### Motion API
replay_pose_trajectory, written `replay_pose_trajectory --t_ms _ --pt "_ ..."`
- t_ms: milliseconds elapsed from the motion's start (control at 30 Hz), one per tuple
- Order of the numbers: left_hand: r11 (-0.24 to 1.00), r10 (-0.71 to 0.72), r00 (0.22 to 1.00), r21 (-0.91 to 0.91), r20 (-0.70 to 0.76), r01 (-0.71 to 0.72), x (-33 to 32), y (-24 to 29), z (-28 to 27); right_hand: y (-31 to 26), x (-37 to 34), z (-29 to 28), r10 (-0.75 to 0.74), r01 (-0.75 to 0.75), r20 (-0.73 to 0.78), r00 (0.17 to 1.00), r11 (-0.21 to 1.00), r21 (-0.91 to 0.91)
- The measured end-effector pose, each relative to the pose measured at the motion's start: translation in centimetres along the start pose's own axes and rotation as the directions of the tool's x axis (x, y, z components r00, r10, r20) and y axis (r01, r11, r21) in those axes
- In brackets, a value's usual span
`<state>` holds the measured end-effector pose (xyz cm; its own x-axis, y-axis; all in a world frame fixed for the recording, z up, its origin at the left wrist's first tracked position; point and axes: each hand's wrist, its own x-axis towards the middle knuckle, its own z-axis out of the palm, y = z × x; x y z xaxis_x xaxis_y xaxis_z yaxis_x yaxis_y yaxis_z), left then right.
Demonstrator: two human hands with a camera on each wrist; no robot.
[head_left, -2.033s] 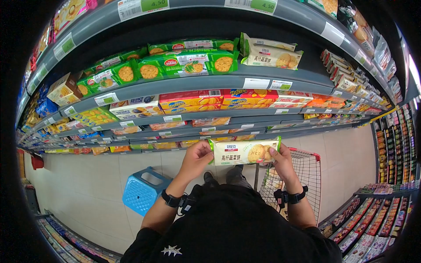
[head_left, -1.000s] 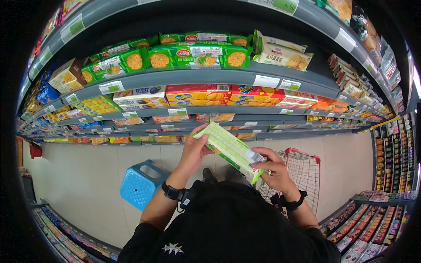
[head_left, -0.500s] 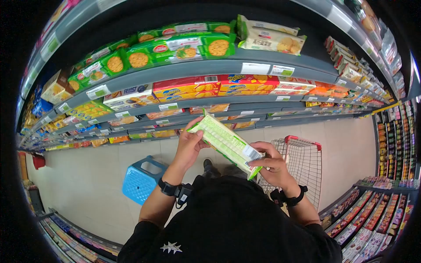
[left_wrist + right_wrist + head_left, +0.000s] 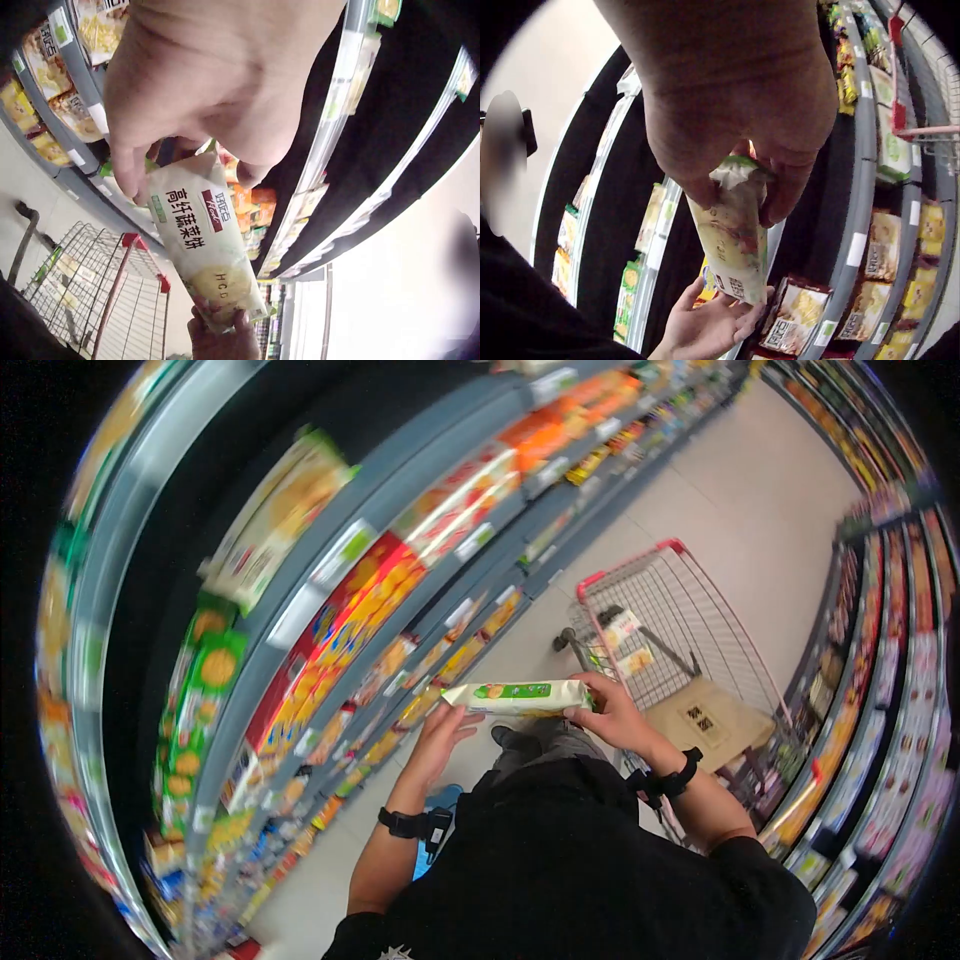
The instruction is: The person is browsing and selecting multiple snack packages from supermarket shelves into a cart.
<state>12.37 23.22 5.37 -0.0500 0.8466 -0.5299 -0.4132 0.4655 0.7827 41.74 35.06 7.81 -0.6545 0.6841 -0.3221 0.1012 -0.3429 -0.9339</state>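
Note:
A long cream-and-green biscuit pack (image 4: 515, 698) is held level before the body, its narrow side uppermost in the head view. My right hand (image 4: 617, 718) grips one end, thumb and fingers on either side of it. At the other end my left hand (image 4: 432, 748) has its fingers extended, right at the wrapper. Its palm side shows under the pack (image 4: 731, 240) in the right wrist view. The printed front of the pack (image 4: 202, 225), with a biscuit picture, faces the left wrist camera.
A wire shopping cart (image 4: 673, 546) with red corners stands at the right, carrying a brown cardboard piece (image 4: 712, 722) and pale packs (image 4: 635, 660). Shelves of biscuits run along the left, with green packs (image 4: 205, 695) on one. Part of a blue stool (image 4: 421, 860) shows beside the left forearm.
The head view has swung right towards the cart. The pack has been turned from its back onto its side and lies more level. The left hand's fingers have loosened from its end.

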Motion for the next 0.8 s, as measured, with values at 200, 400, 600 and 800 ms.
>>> replay_pose_trajectory --t_ms 200,400,600,800 --pt "0.873 -0.289 0.924 0.465 0.250 0.147 8.2 -1.7 7.0 6.1 -3.5 -9.0 0.095 -0.083 -0.389 0.916 0.995 0.048" --pt "0.793 -0.339 0.863 0.607 0.373 0.050 14.6 -2.9 14.6 11.1 -6.9 -16.1 0.273 0.051 -0.560 0.782 0.868 0.494" --pt "0.729 -0.356 0.873 0.684 0.333 0.036 16.5 -1.6 18.4 20.3 -8.4 -22.5 0.463 0.125 -0.722 0.515 0.792 0.597" --pt "0.706 -0.378 0.899 0.697 0.222 0.125 17.6 -1.7 18.9 29.5 -7.0 -26.4 0.658 -0.169 -0.686 0.310 0.748 0.641"
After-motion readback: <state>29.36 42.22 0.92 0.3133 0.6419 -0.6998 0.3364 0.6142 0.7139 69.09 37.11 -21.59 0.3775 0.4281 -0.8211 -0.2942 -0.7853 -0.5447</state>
